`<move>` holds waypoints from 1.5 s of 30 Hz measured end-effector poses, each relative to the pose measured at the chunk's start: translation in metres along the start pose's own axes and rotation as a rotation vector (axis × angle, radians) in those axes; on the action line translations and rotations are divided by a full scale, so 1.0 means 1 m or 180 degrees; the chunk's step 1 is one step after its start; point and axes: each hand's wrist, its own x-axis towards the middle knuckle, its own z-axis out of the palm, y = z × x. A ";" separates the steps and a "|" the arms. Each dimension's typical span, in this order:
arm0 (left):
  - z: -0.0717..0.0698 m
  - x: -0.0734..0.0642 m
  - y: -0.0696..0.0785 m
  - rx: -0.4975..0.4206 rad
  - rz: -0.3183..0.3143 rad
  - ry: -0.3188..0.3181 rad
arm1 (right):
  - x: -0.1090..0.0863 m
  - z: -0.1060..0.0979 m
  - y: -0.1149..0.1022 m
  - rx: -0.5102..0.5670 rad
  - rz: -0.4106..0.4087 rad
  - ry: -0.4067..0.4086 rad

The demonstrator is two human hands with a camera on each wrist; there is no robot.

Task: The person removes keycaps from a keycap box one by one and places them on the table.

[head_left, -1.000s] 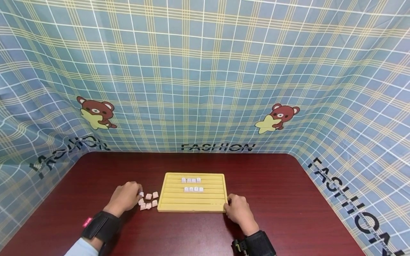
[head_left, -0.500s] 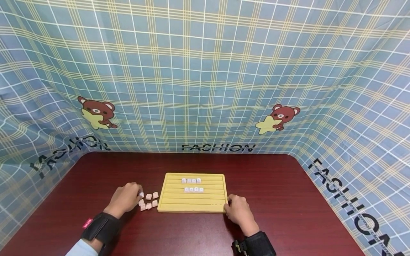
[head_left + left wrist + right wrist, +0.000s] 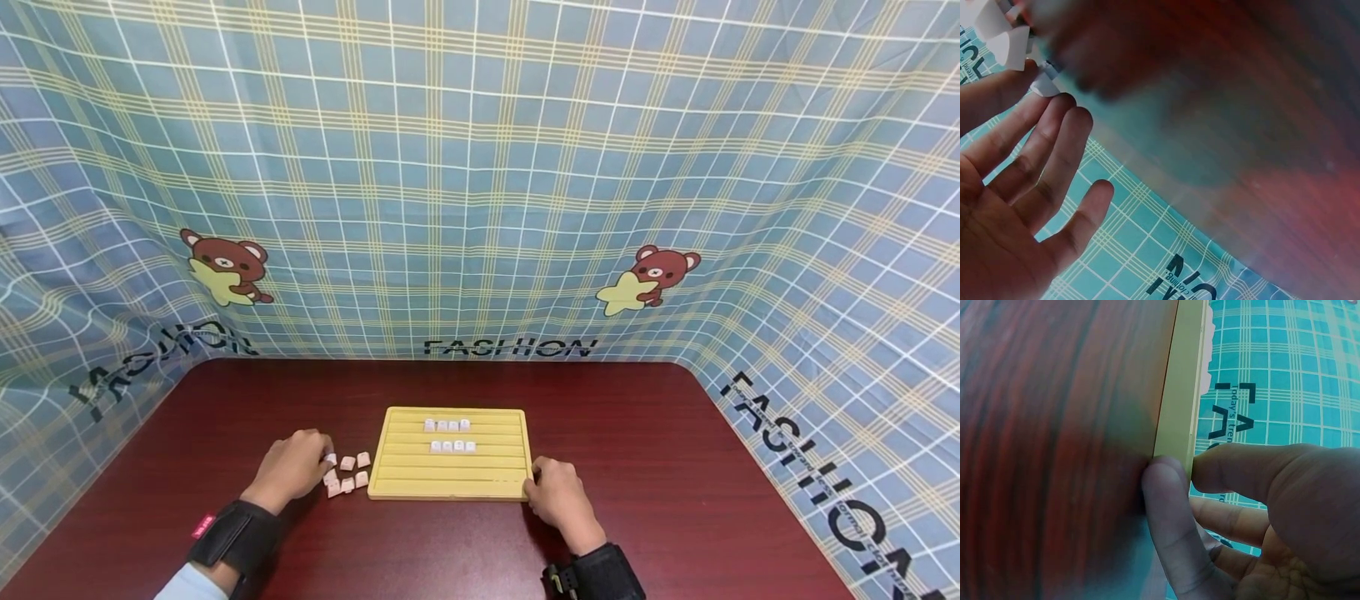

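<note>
My left hand [image 3: 291,467] is at the left of the table, over a small group of pale keycaps [image 3: 348,462]. In the left wrist view its thumb and fingertips pinch one white keycap [image 3: 1045,85], and the other fingers spread loosely. A yellow ridged board [image 3: 420,483] lies flat at the middle of the table. Two short rows of white keycaps stand on it, an upper row [image 3: 447,425] and a lower row [image 3: 453,447]. My right hand [image 3: 559,495] grips the board's right edge near its front corner, thumb and finger on either side of the rim [image 3: 1179,400].
The dark red wooden table [image 3: 465,550] runs back to a plaid cloth [image 3: 465,208] hanging behind and along both sides. Several loose keycaps lie between my left hand and the board's left edge.
</note>
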 end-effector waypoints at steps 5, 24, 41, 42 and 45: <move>-0.001 0.002 0.003 -0.0033 0.0025 0.0015 | 0.000 -0.002 -0.001 -0.0020 -0.0024 0.0014; -0.013 0.025 0.053 -0.0058 0.0322 0.0067 | -0.002 -0.003 -0.001 -0.0022 -0.0019 0.0041; 0.003 0.048 0.095 -0.0312 0.0595 0.0167 | -0.001 0.000 0.000 0.0007 -0.0054 0.0054; 0.003 0.049 0.098 -0.0323 0.0619 0.0180 | -0.001 0.000 0.000 0.0020 -0.0037 0.0051; 0.004 0.052 0.104 -0.0360 0.0693 0.0185 | -0.002 -0.001 0.000 0.0067 0.0011 0.0025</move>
